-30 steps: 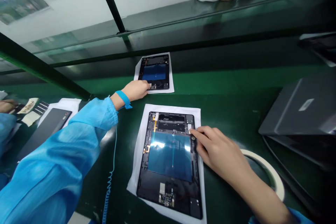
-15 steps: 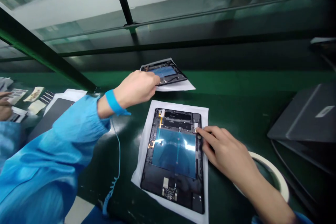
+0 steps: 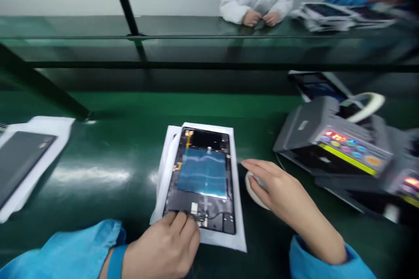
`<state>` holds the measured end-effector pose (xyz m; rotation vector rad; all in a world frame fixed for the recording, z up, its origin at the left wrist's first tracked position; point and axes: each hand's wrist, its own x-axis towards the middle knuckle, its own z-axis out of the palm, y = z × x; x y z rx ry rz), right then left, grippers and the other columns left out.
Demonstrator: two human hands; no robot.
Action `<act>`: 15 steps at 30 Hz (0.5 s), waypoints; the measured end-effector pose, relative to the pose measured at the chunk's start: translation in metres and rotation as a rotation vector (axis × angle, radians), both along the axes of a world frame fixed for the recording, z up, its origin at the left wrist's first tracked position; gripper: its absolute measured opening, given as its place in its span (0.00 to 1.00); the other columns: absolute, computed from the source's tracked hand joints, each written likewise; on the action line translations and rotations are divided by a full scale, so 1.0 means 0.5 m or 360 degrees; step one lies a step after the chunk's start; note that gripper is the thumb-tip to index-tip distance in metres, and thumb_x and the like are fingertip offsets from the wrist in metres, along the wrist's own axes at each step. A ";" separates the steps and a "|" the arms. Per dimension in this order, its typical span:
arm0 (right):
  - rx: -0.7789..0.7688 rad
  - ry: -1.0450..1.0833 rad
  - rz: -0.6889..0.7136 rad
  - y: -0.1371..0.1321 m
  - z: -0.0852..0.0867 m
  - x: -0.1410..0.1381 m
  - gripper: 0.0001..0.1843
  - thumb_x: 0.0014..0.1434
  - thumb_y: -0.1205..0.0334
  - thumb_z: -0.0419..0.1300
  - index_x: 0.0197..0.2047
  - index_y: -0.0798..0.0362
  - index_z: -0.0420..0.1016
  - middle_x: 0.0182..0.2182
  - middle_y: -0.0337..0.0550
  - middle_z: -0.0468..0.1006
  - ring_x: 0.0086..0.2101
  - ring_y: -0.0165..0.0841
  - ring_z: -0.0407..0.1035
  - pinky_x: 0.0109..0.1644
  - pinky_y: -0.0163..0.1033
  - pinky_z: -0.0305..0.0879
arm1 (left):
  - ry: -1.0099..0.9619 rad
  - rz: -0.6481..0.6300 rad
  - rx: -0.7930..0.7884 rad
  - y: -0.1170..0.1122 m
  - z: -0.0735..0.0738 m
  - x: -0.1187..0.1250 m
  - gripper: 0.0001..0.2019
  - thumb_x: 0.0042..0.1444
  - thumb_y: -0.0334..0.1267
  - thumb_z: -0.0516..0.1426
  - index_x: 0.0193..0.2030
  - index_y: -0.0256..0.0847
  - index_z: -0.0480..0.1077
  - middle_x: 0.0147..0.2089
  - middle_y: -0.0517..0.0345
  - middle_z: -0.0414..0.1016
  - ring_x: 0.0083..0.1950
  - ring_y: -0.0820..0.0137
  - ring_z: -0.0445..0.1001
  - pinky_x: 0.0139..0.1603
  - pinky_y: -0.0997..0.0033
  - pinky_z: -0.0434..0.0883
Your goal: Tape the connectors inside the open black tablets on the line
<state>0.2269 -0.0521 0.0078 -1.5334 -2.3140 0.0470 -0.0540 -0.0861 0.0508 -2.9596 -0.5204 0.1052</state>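
Observation:
An opened tablet (image 3: 203, 172), its inside facing up with a blue film over the battery, lies on a white sheet (image 3: 222, 240). Beneath its left side another white sheet and a sliver of dark edge stick out, so it rests on top of a second piece. My left hand (image 3: 166, 244) is closed on the tablet's lower left edge, fingertips partly hidden. To the right of the tablet, my right hand (image 3: 278, 187) hovers over or touches a cream tape roll (image 3: 252, 189). Its index finger is stretched out and its thumb stands apart, with nothing visibly gripped.
Grey machines with a lit red display (image 3: 337, 136) stand at the right, another tablet (image 3: 317, 85) behind them. At the left lies a dark panel (image 3: 26, 157) on white paper. A green post (image 3: 42, 83) rises there. Across the rail, a person in white rests both hands (image 3: 262, 18).
My left hand has brought the farther tablet with its sheet onto the nearer one. My right hand has left the tablet for the tape roll. The view has turned right.

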 end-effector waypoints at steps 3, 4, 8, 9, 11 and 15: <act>0.0300 -0.0014 -0.0401 -0.088 0.025 0.047 0.12 0.59 0.66 0.56 0.47 0.52 0.71 0.43 0.46 0.76 0.42 0.36 0.72 0.46 0.42 0.70 | 0.0001 0.0004 -0.0073 0.009 -0.048 -0.004 0.12 0.52 0.24 0.50 0.39 0.35 0.74 0.32 0.48 0.75 0.29 0.63 0.72 0.25 0.66 0.73; 0.0442 -0.0093 -0.0602 -0.115 0.027 0.067 0.13 0.58 0.66 0.57 0.47 0.52 0.72 0.42 0.48 0.77 0.41 0.38 0.72 0.46 0.43 0.69 | 0.0004 0.0003 -0.0111 0.013 -0.059 -0.007 0.13 0.51 0.23 0.51 0.39 0.35 0.74 0.33 0.49 0.75 0.29 0.63 0.73 0.26 0.66 0.73; 0.0767 -0.0536 -0.1224 -0.193 -0.008 0.159 0.19 0.57 0.62 0.58 0.53 0.56 0.70 0.42 0.54 0.76 0.43 0.46 0.71 0.44 0.49 0.68 | 0.0038 -0.0073 -0.0179 0.034 -0.074 -0.018 0.18 0.46 0.19 0.51 0.41 0.36 0.73 0.38 0.50 0.77 0.34 0.63 0.76 0.32 0.66 0.76; 0.0765 -0.0582 -0.1268 -0.202 -0.022 0.182 0.21 0.58 0.61 0.58 0.54 0.56 0.69 0.43 0.55 0.76 0.43 0.46 0.71 0.44 0.49 0.68 | 0.0045 -0.0099 -0.0171 0.038 -0.074 -0.020 0.19 0.46 0.18 0.51 0.42 0.36 0.73 0.38 0.50 0.77 0.35 0.62 0.76 0.33 0.65 0.76; 0.0727 -0.0603 -0.1287 -0.211 -0.047 0.217 0.22 0.59 0.60 0.58 0.55 0.57 0.68 0.44 0.55 0.75 0.44 0.45 0.70 0.44 0.48 0.68 | 0.0054 -0.0129 -0.0164 0.041 -0.072 -0.023 0.20 0.45 0.18 0.50 0.42 0.35 0.73 0.39 0.49 0.77 0.35 0.62 0.76 0.33 0.65 0.76; 0.0810 -0.0579 -0.1299 -0.201 -0.070 0.247 0.16 0.59 0.60 0.57 0.50 0.55 0.72 0.41 0.51 0.77 0.41 0.40 0.71 0.43 0.43 0.67 | 0.0075 -0.0119 -0.0170 0.033 -0.070 -0.024 0.20 0.45 0.17 0.50 0.42 0.36 0.72 0.38 0.50 0.76 0.34 0.62 0.75 0.33 0.65 0.75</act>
